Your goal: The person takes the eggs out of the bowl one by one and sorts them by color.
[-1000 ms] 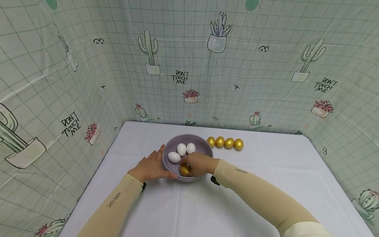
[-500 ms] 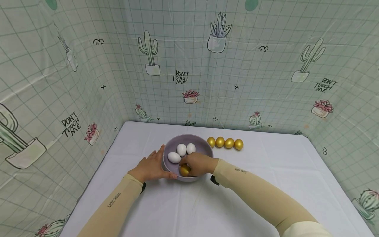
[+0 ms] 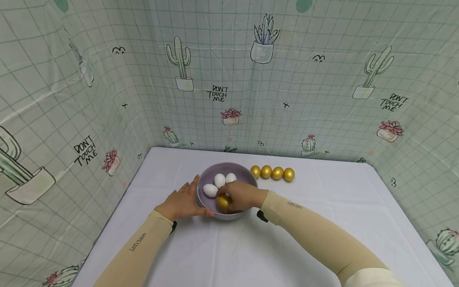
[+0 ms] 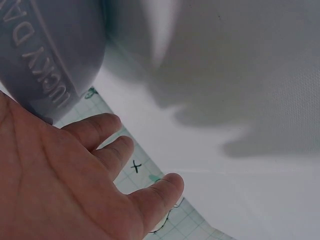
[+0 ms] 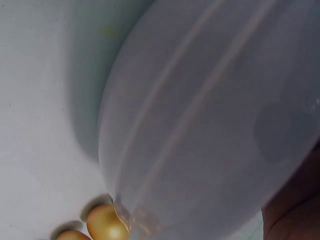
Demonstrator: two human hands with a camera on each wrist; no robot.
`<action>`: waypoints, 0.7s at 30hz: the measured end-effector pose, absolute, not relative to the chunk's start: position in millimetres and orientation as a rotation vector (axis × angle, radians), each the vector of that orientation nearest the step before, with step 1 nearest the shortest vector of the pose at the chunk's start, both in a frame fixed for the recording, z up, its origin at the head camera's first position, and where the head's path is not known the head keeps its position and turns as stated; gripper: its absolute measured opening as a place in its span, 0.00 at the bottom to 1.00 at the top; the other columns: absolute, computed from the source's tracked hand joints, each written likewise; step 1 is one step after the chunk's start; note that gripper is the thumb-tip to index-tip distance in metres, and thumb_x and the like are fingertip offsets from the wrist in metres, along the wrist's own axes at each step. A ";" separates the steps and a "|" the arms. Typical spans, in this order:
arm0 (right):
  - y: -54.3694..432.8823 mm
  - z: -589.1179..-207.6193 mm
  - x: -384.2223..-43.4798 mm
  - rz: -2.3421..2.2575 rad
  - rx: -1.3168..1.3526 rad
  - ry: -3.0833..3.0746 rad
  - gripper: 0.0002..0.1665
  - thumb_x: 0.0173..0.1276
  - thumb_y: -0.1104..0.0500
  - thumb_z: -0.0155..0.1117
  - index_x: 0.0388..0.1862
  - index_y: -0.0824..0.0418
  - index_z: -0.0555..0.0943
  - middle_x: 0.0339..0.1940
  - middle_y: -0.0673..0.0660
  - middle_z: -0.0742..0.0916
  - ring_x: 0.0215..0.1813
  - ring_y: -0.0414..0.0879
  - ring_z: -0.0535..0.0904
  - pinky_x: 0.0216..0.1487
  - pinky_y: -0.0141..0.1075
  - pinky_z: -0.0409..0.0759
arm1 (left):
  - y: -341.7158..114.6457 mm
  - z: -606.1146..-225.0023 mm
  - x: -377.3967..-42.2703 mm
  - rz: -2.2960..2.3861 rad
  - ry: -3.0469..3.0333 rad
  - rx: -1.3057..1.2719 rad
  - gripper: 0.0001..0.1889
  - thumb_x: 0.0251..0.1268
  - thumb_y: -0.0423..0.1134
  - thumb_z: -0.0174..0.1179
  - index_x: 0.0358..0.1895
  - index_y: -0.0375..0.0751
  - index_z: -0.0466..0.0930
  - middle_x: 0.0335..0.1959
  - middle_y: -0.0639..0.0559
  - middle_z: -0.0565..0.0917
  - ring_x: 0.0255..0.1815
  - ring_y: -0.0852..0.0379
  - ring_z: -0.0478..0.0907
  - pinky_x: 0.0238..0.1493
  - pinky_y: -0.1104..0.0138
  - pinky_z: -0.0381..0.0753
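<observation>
The right hand (image 3: pixel 242 195) has its grip clamped on a gold egg (image 3: pixel 224 201) within the bowl (image 3: pixel 226 217), slightly higher in view than half a second ago. The left hand (image 3: pixel 182 202), fingers spread, remains against the bowl. Three white eggs (image 3: pixel 210 190) stay inside; four more gold eggs (image 3: pixel 266 172) stay near the worktop's (image 3: pixel 330 191) far edge.

Spreads out as a table (image 3: pixel 315 259) under a white, faintly creased cloth (image 3: pixel 218 255); bears a mauve bowl (image 3: pixel 229 217), standing upright toward the far edge; carries four golden eggs (image 3: pixel 277 173) in a row to the bowl's right, starting just beside its wall.
</observation>
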State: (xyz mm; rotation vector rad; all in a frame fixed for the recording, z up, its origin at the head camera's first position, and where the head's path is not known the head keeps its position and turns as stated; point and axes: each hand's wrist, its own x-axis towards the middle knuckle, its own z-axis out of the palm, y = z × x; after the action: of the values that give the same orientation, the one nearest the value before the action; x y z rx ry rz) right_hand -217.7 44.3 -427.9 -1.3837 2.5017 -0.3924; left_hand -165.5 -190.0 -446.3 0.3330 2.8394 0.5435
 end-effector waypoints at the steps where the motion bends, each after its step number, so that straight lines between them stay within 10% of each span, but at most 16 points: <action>1: 45.2 -426.9 -218.5 -0.396 -1.378 2.508 0.27 0.57 0.63 0.75 0.58 0.60 0.82 0.48 0.48 0.86 0.44 0.38 0.77 0.50 0.31 0.76 | -190.2 -446.4 -165.7 0.542 2.840 0.332 0.74 0.39 0.80 0.64 0.81 0.36 0.36 0.75 0.34 0.61 0.76 0.37 0.54 0.66 0.34 0.57; 21: 80.0 -387.8 -233.0 -0.555 -1.301 2.627 0.32 0.59 0.59 0.75 0.63 0.61 0.79 0.52 0.50 0.84 0.46 0.45 0.79 0.47 0.37 0.78 | -190.0 -446.8 -165.1 0.541 2.828 0.313 0.75 0.37 0.81 0.64 0.81 0.37 0.36 0.75 0.34 0.60 0.77 0.37 0.53 0.67 0.36 0.56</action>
State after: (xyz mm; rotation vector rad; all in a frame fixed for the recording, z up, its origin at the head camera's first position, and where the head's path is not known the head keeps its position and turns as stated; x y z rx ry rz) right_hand -233.0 80.0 -387.8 -1.3013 2.6270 -0.5550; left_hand -165.1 -190.0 -446.8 0.3133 2.8283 0.5412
